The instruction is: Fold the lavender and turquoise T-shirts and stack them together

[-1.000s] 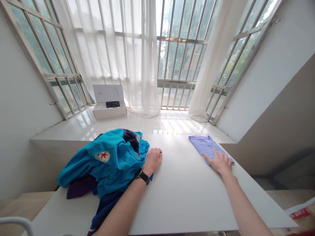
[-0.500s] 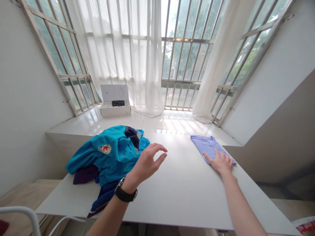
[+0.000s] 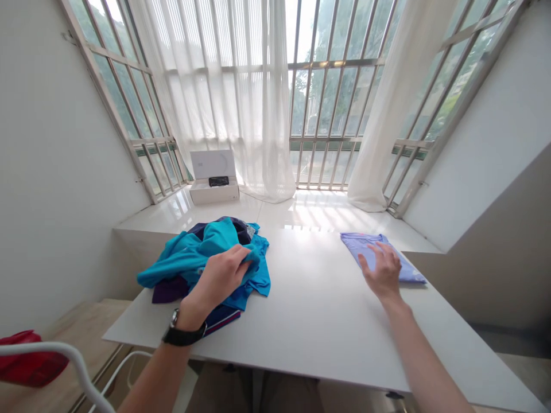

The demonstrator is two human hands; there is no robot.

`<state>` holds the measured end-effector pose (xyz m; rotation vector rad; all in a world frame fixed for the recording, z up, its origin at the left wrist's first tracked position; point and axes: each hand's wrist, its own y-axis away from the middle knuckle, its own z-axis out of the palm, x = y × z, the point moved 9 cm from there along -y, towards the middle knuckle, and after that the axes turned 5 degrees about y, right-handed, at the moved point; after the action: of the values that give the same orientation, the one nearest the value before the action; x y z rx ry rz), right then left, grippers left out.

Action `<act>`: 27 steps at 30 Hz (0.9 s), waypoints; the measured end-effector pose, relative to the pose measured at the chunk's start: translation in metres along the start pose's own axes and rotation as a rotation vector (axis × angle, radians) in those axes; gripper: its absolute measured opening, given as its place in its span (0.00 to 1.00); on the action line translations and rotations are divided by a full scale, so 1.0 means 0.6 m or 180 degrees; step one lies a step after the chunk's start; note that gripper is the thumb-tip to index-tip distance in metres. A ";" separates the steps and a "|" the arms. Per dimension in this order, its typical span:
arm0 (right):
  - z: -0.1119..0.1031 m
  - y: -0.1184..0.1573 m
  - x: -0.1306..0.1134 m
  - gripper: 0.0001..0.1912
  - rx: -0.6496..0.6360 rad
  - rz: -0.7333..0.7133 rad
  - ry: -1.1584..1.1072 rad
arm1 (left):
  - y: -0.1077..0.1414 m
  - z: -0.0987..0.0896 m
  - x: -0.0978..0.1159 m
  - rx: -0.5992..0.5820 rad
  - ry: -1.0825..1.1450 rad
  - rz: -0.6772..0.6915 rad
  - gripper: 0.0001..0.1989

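Observation:
A rumpled heap of clothes lies on the left of the white table, with a teal garment (image 3: 181, 259) on top and dark purple cloth (image 3: 170, 290) under it. My left hand (image 3: 226, 272), a black watch on its wrist, pinches a fold of the teal garment at the heap's right side. On the right of the table lies a folded lavender shirt (image 3: 365, 244), flat and neat. My right hand (image 3: 383, 269) is over the shirt's near left edge, fingers apart and holding nothing; whether it touches the cloth I cannot tell.
A white table (image 3: 301, 338) spans the front, meeting a shiny window sill (image 3: 275, 213). An open white box (image 3: 215, 192) with a black object in it stands on the sill. Sheer curtains (image 3: 267, 115) hang before barred windows. A red item (image 3: 34, 367) is at lower left.
My left hand has moved left and closed on the teal garment, whose folds have shifted. My right hand has lifted slightly from the lavender shirt. The view has turned a little left.

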<state>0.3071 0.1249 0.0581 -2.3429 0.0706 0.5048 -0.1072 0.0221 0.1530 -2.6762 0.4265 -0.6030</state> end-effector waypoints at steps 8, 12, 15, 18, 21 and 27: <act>-0.009 0.145 -0.356 0.43 -0.2881 -0.1534 -0.3739 | -0.087 -0.044 0.178 0.0550 0.1630 0.0789 0.10; -0.003 0.116 -0.388 0.24 -0.2871 -0.1300 -0.3606 | -0.147 -0.027 0.161 0.0445 0.2655 0.0362 0.12; 0.035 0.110 -0.377 0.23 -0.3011 -0.1430 -0.3227 | -0.167 0.019 0.146 0.0223 0.2945 0.0139 0.12; 0.084 0.126 -0.358 0.20 -0.3135 -0.1435 -0.3064 | -0.174 0.060 0.115 0.0144 0.2853 0.0037 0.12; 0.126 0.136 -0.330 0.23 -0.3554 -0.0935 -0.3343 | -0.175 0.062 0.055 0.0391 0.2709 -0.0106 0.13; 0.096 0.038 -0.236 0.18 -0.2745 0.0553 -0.4447 | -0.162 -0.002 -0.038 0.0572 0.2122 -0.0457 0.14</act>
<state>0.1530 0.1337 0.0585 -2.1271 -0.7135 2.4798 -0.1073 0.1165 0.1858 -2.2897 0.3251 -1.5066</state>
